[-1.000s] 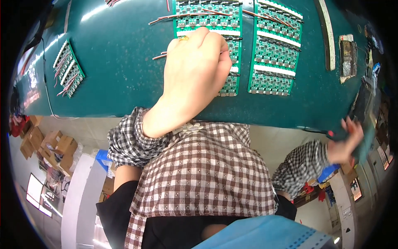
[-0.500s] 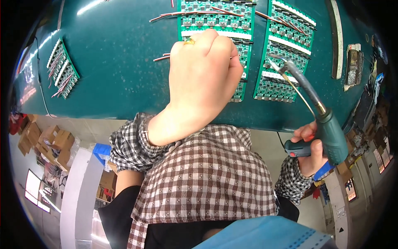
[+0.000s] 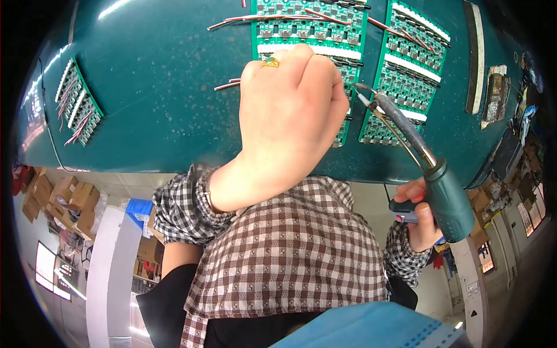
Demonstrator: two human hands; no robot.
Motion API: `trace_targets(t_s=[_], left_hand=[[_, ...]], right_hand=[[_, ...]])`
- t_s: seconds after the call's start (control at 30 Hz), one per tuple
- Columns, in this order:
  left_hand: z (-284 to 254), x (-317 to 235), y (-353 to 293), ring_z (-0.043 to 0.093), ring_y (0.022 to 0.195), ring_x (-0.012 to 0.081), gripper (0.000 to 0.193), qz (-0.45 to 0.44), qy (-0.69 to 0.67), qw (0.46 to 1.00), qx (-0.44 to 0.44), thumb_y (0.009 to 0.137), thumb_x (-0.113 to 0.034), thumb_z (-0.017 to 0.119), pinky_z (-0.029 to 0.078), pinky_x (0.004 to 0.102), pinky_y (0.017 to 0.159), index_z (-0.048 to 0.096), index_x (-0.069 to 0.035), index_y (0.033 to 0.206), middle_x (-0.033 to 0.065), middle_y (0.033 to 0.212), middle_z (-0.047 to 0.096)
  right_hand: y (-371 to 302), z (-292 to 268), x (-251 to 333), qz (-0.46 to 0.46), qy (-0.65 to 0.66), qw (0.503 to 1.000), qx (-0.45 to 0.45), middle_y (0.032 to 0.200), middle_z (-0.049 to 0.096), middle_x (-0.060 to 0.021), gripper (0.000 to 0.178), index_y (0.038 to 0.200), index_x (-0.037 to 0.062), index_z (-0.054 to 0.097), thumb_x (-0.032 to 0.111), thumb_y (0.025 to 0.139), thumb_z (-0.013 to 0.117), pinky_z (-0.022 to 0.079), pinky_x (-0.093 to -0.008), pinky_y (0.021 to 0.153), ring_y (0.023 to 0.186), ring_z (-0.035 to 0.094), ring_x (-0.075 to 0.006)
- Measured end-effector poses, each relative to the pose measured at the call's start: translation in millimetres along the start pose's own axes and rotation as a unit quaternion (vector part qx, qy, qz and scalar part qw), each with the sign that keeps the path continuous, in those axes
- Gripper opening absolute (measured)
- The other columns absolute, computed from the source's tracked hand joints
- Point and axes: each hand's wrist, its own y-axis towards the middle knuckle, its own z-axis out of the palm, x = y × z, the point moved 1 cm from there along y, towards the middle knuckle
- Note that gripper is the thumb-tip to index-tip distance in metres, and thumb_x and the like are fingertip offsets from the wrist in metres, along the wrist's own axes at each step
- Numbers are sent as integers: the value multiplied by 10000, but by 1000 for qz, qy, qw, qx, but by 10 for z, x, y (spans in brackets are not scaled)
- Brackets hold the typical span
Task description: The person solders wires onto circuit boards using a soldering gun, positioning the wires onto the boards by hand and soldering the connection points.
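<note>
My left hand (image 3: 287,116) is closed above the middle green circuit board panel (image 3: 307,35). Its fingertips are tucked underneath, so whatever they pinch is hidden. Red and white wires (image 3: 229,87) stick out to the left of this hand, and more wires (image 3: 278,18) lie across the top of the panel. My right hand (image 3: 422,211) grips a dark green soldering gun (image 3: 449,200) by its handle. The gun's hot tip and thin feed tube point up and left, close to the left hand's fingers, between the middle panel and the right circuit board panel (image 3: 406,72).
A smaller wired circuit board (image 3: 80,104) lies at the left of the green table (image 3: 162,104). On the right are a long dark-and-pale strip (image 3: 476,58) and a worn metal block (image 3: 495,95). Cardboard boxes (image 3: 84,196) stand on the floor at left.
The soldering gun in my right hand has moved left, bringing its tip nearer to my left hand. My left hand stays closed over the middle panel; the view has shifted slightly.
</note>
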Motion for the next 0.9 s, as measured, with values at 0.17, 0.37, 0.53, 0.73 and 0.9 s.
trace_targets(t_s=[0.17, 0.37, 0.53, 0.73, 0.9], left_hand=[[0, -5, 1, 526, 622, 149, 183, 3, -4, 1000, 9, 657, -31, 669, 317, 315, 563, 532, -105, 753, -18, 706, 527], [35, 3, -14, 522, 616, 140, 187, 3, -6, 1000, -9, 653, -36, 668, 309, 316, 557, 527, -111, 750, -24, 704, 524], [30, 1, 3, 515, 615, 131, 190, 2, 2, 1000, -11, 650, -36, 667, 299, 314, 559, 524, -115, 748, -29, 701, 517], [43, 4, -7, 510, 609, 132, 189, 1, 2, 1000, -8, 651, -40, 667, 296, 316, 557, 525, -117, 749, -31, 699, 515], [29, -5, -12, 511, 610, 133, 188, 2, 1, 1000, -10, 652, -40, 666, 294, 315, 559, 524, -117, 749, -31, 696, 513]], right_hand=[[-18, 39, -19, -24, 7, 1000, -12, 797, 554, -145, 346, 964, -87, 526, 207, 801, 606, 512, -360, 609, 642, 579, -245], [-17, 43, -33, -25, 2, 1000, -6, 791, 559, -152, 386, 1012, -107, 521, 204, 801, 608, 509, -353, 586, 623, 578, -240], [-8, 53, -22, -25, -7, 1000, -6, 786, 565, -158, 388, 1009, -107, 522, 209, 802, 612, 509, -354, 583, 622, 582, -238], [-4, 68, -31, -20, -12, 1000, -10, 785, 567, -159, 378, 996, -107, 525, 202, 801, 622, 515, -364, 600, 626, 588, -242], [-10, 92, -19, -19, -19, 1000, -16, 788, 573, -161, 373, 977, -103, 534, 206, 794, 635, 523, -371, 614, 631, 593, -239]])
